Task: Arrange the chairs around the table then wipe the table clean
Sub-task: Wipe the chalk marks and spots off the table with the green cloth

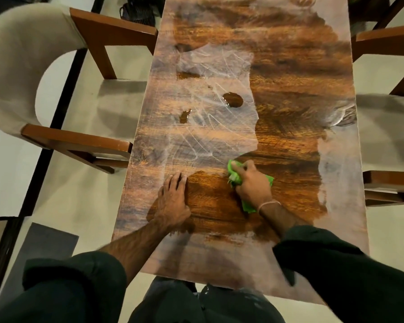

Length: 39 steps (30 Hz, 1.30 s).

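Pale cream floor (pixel 63 194) all around, smooth, with a soft sheen under warm indoor light. A black strip (pixel 34 183) cuts diagonally across it, well off the table's (pixel 278 66) left edge, and a grey mat (pixel 49 243) lies near that strip, out from the near left corner. Up by the far left corner there's a dark object (pixel 138 12) on the floor, too blurred to identify.

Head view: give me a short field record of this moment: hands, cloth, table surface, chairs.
left hand: flat on the table, fingers straight
right hand: grips a bunched green cloth on the tabletop
surface: right and near-centre parts dark and wiped; pale film on the left part
wet spots: two, within the film beyond the hands
chairs: left chair and right chair drawn up to the long sides
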{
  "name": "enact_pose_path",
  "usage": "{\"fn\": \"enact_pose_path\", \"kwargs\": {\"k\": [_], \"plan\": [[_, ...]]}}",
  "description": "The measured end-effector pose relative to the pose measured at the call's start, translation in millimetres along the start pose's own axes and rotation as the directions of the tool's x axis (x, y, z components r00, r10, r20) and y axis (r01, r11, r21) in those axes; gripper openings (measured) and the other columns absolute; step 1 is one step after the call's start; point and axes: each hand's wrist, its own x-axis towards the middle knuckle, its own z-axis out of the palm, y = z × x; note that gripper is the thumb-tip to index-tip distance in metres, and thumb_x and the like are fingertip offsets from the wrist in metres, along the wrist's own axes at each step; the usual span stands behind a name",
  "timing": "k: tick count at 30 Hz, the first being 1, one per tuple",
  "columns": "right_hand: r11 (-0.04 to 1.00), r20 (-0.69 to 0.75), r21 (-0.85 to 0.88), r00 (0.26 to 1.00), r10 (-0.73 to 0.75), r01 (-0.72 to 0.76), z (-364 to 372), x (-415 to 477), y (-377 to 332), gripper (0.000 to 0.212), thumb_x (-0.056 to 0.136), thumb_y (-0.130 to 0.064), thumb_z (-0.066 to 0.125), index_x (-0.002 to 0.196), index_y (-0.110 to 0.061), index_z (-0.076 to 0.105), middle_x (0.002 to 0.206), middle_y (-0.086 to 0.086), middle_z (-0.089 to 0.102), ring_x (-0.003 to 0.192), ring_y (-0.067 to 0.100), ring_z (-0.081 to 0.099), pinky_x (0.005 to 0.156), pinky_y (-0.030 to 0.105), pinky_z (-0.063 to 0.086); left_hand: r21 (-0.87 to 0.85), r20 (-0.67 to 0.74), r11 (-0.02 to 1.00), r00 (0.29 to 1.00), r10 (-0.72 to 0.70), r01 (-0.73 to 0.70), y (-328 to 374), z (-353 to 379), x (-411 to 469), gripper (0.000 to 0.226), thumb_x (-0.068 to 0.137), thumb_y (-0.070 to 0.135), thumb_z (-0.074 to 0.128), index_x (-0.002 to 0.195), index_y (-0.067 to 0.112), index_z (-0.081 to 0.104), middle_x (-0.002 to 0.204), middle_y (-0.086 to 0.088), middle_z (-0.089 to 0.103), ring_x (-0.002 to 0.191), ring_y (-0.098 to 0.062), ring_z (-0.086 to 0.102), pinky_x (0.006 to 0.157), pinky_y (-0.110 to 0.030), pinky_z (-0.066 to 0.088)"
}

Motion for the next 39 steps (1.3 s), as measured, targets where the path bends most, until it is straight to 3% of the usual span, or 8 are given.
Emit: {"fn": "enact_pose_path", "kwargs": {"k": [6,11,16,21,26,31,35,39], "plan": [[0.924,-0.079,0.199,0.935,0.346,-0.325,-9.6,8.4,-0.1,0.057,0.088,-0.016,0.058,0.143,-0.026,0.046,0.127,0.009,0.042,0.097,0.039,0.059,0.093,0.049,0.048,-0.036,0.002,0.999,1.000,0.006,-0.006,-13.0,-1.5,6.0,0.098,0.077,0.028,0.063,0.160,0.018,0.010,0.168,-0.005,0.004,0.153,-0.029,-0.001,0.124,-0.056,0.008],[0.989,0.140,0.007,0.979,-0.148,0.148,11.7,3.1,-35.8,0.065,0.087,-0.015,0.062,0.147,-0.026,0.042,0.128,0.007,0.039,0.094,0.029,0.060,0.080,0.036,0.050,-0.047,-0.009,0.999,1.000,0.020,-0.020,-33.1,-9.6,11.4,0.097,0.081,0.030,0.063,0.161,0.016,0.009,0.168,-0.004,0.001,0.154,-0.031,-0.001,0.124,-0.055,0.004],[0.915,-0.124,0.203,0.918,0.377,-0.348,16.7,20.3,-64.4,0.061,0.087,-0.012,0.057,0.145,-0.025,0.045,0.127,0.012,0.040,0.094,0.040,0.058,0.087,0.044,0.048,-0.076,-0.030,0.995,0.997,0.068,-0.071,-68.4,-16.6,16.6,0.093,0.085,0.031,0.060,0.161,0.015,0.008,0.169,-0.003,0.001,0.154,-0.026,0.001,0.124,-0.046,0.004],[0.999,0.119,-0.002,0.991,-0.054,0.054,39.8,29.1,-91.0,0.070,0.083,-0.011,0.064,0.147,-0.029,0.044,0.129,0.008,0.041,0.099,0.033,0.057,0.086,0.042,0.050,-0.051,-0.010,0.981,0.982,0.187,-0.187,-103.8,-29.6,23.9,0.089,0.090,0.031,0.055,0.161,0.012,0.005,0.169,-0.004,-0.003,0.155,-0.023,-0.003,0.125,-0.041,0.001],[0.877,-0.184,0.208,0.864,0.469,-0.433,47.6,39.0,-129.7,0.062,0.086,-0.009,0.059,0.145,-0.024,0.047,0.128,0.015,0.041,0.097,0.042,0.056,0.088,0.043,0.046,0.051,0.005,0.943,0.945,0.328,-0.328,-138.2,-39.7,34.9,0.084,0.093,0.035,0.050,0.161,0.012,0.007,0.170,-0.005,-0.001,0.155,-0.022,-0.003,0.126,-0.043,0.001],[0.997,0.080,-0.063,0.996,0.043,-0.038,58.4,43.9,-151.3,0.073,0.083,-0.009,0.064,0.149,-0.032,0.041,0.130,0.010,0.040,0.102,0.034,0.057,0.084,0.042,0.051,0.067,0.081,0.893,0.895,0.439,-0.445,-162.0,-49.9,46.2,0.084,0.095,0.037,0.051,0.161,0.011,0.006,0.169,-0.005,-0.004,0.155,-0.022,-0.006,0.124,-0.044,0.001],[0.819,-0.187,0.181,0.799,0.572,-0.544,49.1,53.8,-163.0,0.058,0.088,-0.011,0.059,0.143,-0.025,0.047,0.128,0.014,0.041,0.097,0.040,0.059,0.085,0.041,0.047,0.080,0.126,0.872,0.873,0.471,-0.482,-172.5,-55.4,53.5,0.085,0.095,0.038,0.054,0.161,0.012,0.007,0.169,-0.003,-0.005,0.155,-0.021,-0.006,0.124,-0.044,0.000],[0.986,-0.076,0.037,0.983,0.167,-0.165,77.0,50.9,-204.6,0.066,0.085,-0.012,0.062,0.147,-0.027,0.043,0.126,0.010,0.040,0.096,0.029,0.058,0.084,0.041,0.053,0.090,0.161,0.866,0.865,0.475,-0.492,-172.2,-62.1,55.5,0.085,0.095,0.041,0.055,0.161,0.014,0.008,0.169,-0.001,-0.006,0.155,-0.020,-0.006,0.125,-0.045,0.002]]}}
